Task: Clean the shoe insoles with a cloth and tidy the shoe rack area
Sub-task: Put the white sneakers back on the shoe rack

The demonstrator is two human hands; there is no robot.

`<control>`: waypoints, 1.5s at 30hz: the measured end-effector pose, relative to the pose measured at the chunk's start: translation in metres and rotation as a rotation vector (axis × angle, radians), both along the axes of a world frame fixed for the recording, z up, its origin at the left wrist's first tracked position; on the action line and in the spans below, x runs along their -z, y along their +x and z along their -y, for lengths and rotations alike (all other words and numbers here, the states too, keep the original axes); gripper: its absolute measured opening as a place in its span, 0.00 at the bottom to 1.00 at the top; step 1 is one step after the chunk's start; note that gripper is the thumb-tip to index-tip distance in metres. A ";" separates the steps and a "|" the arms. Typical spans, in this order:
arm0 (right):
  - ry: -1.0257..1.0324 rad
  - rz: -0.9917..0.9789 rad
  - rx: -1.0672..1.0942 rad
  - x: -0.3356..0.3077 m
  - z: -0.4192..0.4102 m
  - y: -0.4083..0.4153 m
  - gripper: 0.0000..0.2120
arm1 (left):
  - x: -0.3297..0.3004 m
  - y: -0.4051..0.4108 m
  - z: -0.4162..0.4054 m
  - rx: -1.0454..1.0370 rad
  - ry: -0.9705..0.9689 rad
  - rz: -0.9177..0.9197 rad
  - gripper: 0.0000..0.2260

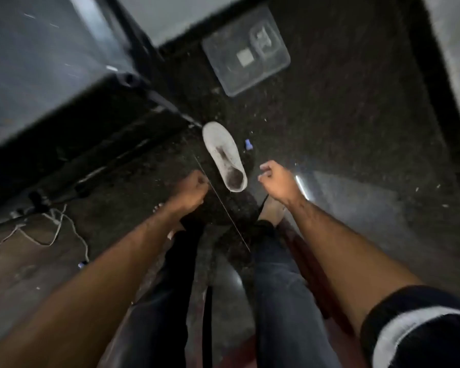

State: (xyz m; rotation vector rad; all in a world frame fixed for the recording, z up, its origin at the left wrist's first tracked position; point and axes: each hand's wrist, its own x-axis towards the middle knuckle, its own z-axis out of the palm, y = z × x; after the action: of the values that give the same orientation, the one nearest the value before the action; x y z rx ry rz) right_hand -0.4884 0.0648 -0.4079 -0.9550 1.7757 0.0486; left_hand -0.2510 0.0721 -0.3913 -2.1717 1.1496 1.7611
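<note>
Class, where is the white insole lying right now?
In the head view, the white insole lies on the dark floor near centre, just beyond and between the left hand and right hand.

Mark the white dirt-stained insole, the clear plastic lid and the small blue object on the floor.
white dirt-stained insole (223,155): head view, on its middle, above the dark heel stain.
clear plastic lid (246,50): head view, on its flat centre.
small blue object (248,144): head view, on its body.

A white insole (225,158) lay on the dark speckled floor (343,128) at centre. The left hand (190,191) at seven o'clock and right hand (276,180) at four o'clock flanked it, both fists curled. A clear plastic lid (246,51) sat at twelve o'clock.
</note>
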 end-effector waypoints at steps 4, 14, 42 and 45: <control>0.103 0.034 -0.077 0.100 -0.005 -0.007 0.26 | 0.105 -0.028 -0.014 0.096 0.052 0.089 0.12; 0.045 0.104 -0.139 0.239 -0.018 0.013 0.34 | 0.248 -0.073 0.002 -0.177 0.241 0.091 0.23; -0.386 0.530 0.131 -0.366 0.096 0.092 0.37 | -0.370 0.109 0.046 -0.210 -1.052 0.192 0.10; -0.389 0.533 0.086 -0.376 0.117 0.149 0.30 | -0.372 0.164 0.046 -0.414 -1.057 0.347 0.11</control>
State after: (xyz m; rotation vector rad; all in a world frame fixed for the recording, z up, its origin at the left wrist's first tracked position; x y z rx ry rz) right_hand -0.3395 -0.0521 -0.0317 -1.0429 1.3439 -0.5745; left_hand -0.0875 0.0259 -0.0188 -3.2946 1.8900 0.7785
